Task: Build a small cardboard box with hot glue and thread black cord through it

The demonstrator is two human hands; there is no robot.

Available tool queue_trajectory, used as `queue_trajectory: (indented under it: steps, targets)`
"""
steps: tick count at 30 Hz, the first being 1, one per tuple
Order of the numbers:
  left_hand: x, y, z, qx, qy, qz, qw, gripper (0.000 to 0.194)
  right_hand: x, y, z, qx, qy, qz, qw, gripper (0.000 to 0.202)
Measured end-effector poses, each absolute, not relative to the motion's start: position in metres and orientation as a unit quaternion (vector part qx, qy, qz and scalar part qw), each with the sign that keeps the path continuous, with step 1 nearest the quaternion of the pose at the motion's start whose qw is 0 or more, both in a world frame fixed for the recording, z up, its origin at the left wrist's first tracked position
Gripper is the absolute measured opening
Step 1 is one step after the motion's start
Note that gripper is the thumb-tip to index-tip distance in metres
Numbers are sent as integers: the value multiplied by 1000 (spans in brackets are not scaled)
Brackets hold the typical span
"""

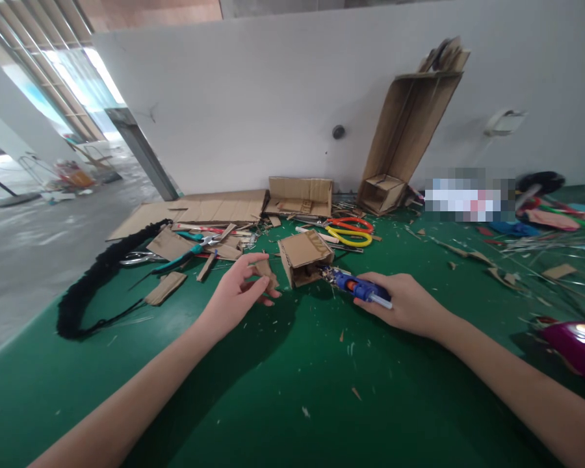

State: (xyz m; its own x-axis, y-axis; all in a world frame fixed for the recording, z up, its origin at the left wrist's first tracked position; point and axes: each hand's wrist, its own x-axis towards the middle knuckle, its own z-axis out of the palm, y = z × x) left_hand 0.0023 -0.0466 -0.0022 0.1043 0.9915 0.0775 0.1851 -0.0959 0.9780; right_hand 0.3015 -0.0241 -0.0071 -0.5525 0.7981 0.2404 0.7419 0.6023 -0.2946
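Note:
A small cardboard box (305,249) with an open side stands on the green tabletop (273,383). My right hand (407,304) is wrapped round a blue hot glue gun (355,285), a clear glue stick poking out of its rear. The gun's nozzle end reaches the box's open right side; whether the tip touches the cardboard is hidden. Just left of the box, my left hand (238,286) has a small cardboard piece (268,273) between thumb and fingers. That piece is close to the box's left wall.
Behind the box lie scissors (353,231) with orange and yellow handles. Teal-handled pliers (188,253), cardboard scraps and a black fuzzy band (95,286) are at left. A tall cardboard structure (409,130) leans on the white wall. A magenta object (578,348) sits at right.

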Motion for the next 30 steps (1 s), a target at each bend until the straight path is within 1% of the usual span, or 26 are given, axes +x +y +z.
queue_trajectory:
  steps: [6, 12, 14, 17, 22, 25, 30]
  targets:
    - [3, -48, -1, 595, 505, 424, 459, 35, 300, -24, -5, -449, -861, 132, 200, 32]
    - [6, -49, -3, 597, 503, 423, 460, 28, 292, -27, -2, -458, -848, 177, 199, 32]
    - [7, -48, -4, 597, 505, 420, 462, 31, 289, -27, -2, -467, -845, 183, 187, 33]
    - [8, -49, -3, 587, 514, 417, 466, 41, 286, -26, -2, -473, -846, 179, 167, 34]
    - [9, -51, -1, 572, 522, 422, 471, 55, 288, -25, -3, -474, -850, 158, 167, 35]
    - [10, -52, 0, 572, 520, 421, 474, 57, 289, -26, -3, -467, -854, 156, 172, 33]
    - [10, -52, -2, 581, 507, 429, 470, 55, 289, -28, -1, -459, -856, 162, 177, 31]
